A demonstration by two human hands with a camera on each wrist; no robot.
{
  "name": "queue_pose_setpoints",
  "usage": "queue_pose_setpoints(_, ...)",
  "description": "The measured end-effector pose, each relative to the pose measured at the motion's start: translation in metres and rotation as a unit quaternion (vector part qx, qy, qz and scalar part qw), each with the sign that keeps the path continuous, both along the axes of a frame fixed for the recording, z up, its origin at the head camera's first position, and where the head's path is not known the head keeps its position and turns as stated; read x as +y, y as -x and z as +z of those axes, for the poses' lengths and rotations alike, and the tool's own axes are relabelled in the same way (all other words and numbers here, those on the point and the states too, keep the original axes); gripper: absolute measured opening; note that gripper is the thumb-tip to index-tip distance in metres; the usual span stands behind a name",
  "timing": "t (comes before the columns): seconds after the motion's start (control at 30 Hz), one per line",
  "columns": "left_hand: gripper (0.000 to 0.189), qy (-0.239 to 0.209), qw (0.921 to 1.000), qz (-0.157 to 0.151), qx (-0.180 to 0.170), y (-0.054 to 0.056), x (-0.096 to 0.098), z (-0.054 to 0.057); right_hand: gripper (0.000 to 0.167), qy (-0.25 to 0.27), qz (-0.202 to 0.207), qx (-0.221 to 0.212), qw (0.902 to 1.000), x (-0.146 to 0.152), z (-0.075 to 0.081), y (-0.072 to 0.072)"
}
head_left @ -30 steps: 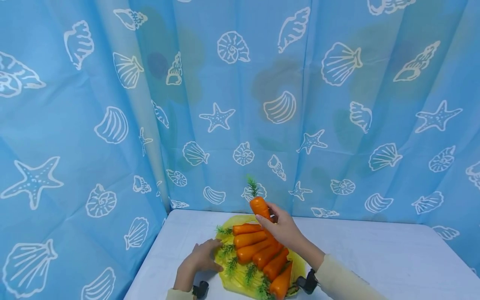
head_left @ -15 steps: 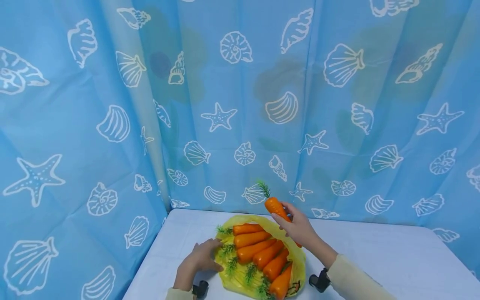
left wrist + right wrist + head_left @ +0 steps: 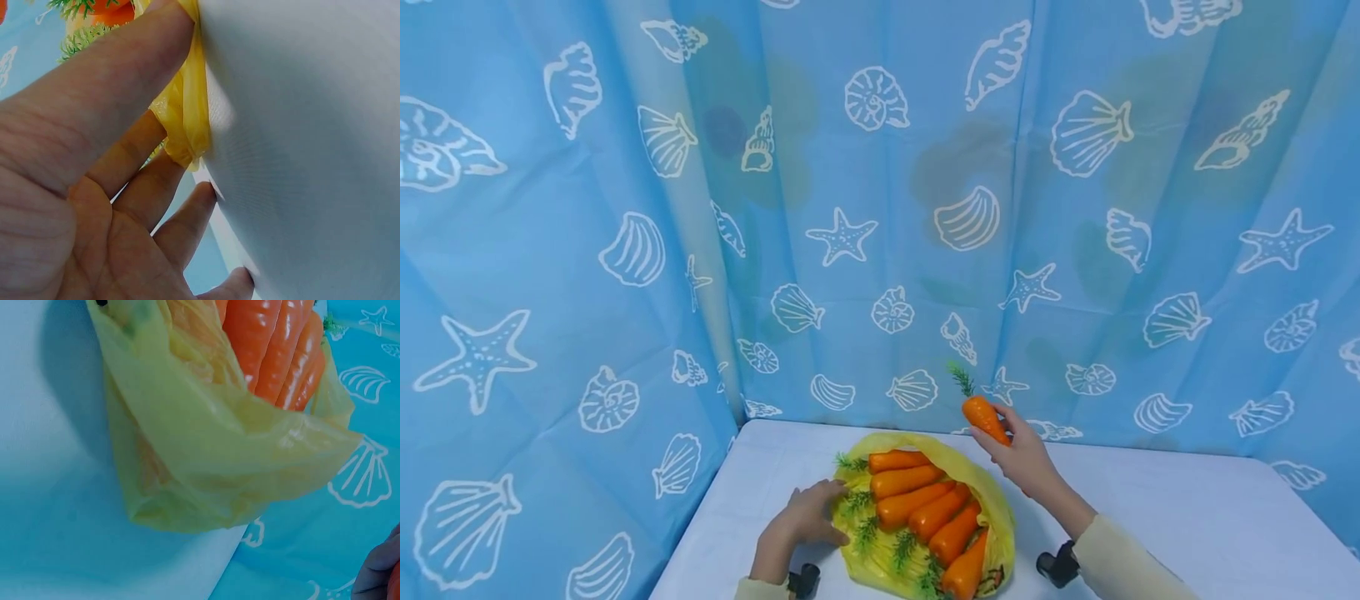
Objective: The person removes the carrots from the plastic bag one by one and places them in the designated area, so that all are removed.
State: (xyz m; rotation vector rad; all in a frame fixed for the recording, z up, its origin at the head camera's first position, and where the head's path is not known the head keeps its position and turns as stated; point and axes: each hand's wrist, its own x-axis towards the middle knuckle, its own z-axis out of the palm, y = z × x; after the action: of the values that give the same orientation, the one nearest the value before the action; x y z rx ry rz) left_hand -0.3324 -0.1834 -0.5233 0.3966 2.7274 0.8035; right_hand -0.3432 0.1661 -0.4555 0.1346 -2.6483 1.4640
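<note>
My right hand [image 3: 1018, 450] grips an orange carrot [image 3: 985, 419] with a green feathery top, holding it in the air to the right of a yellow plastic bag [image 3: 1000, 508]. Several more carrots [image 3: 951, 533] fan out on the bag, their green tops toward the left. At the bag's left edge rests my left hand [image 3: 808, 511], its fingers spread and the thumb apart from them. Up close in the left wrist view, that thumb and the fingertips touch the crumpled yellow plastic [image 3: 187, 119]. Only a corner of the right hand [image 3: 378, 565] shows in the right wrist view.
A white-covered table [image 3: 1150, 508] carries the bag. Blue curtains [image 3: 880, 208] printed with white shells and starfish hang behind the table and on the left. The raised rim [image 3: 250, 444] of the bag stands up on its right side.
My right hand has drawn the carrot off the pile and rightward, clear of the bag's rim. That side of the bag has risen. My left hand stays put.
</note>
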Motion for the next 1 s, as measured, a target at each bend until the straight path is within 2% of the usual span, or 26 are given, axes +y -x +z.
queue_pose_setpoints(0.17, 0.067, 0.003, 1.0000, 0.002, 0.001, 0.000, 0.001, 0.000, 0.078, -0.018, -0.012, 0.010, 0.9997, 0.007, -0.002, 0.004)
queue_pose_setpoints(0.4, 0.066, -0.001, 1.0000, 0.000, 0.001, 0.000, 0.001, 0.001, 0.081, 0.028, -0.031, -0.019, 0.9989, 0.013, -0.006, 0.007)
queue_pose_setpoints(0.53, 0.066, 0.001, 1.0000, 0.002, -0.001, 0.000, 0.000, -0.001, 0.079, 0.031, -0.050, -0.019, 0.9981, 0.017, -0.011, 0.007)
queue_pose_setpoints(0.63, 0.067, 0.005, 1.0000, 0.004, 0.000, 0.000, 0.000, -0.003, 0.080, 0.030, -0.060, -0.027, 0.9973, 0.020, -0.016, 0.008)
queue_pose_setpoints(0.83, 0.067, 0.002, 1.0000, 0.007, 0.002, 0.001, 0.000, -0.003, 0.094, 0.038, -0.091, -0.056, 0.9936, 0.027, -0.028, 0.011)
queue_pose_setpoints(1.0, 0.066, 0.001, 1.0000, 0.003, 0.002, 0.000, 0.000, 0.000, 0.087, 0.031, -0.116, -0.066, 0.9906, 0.033, -0.037, 0.014)
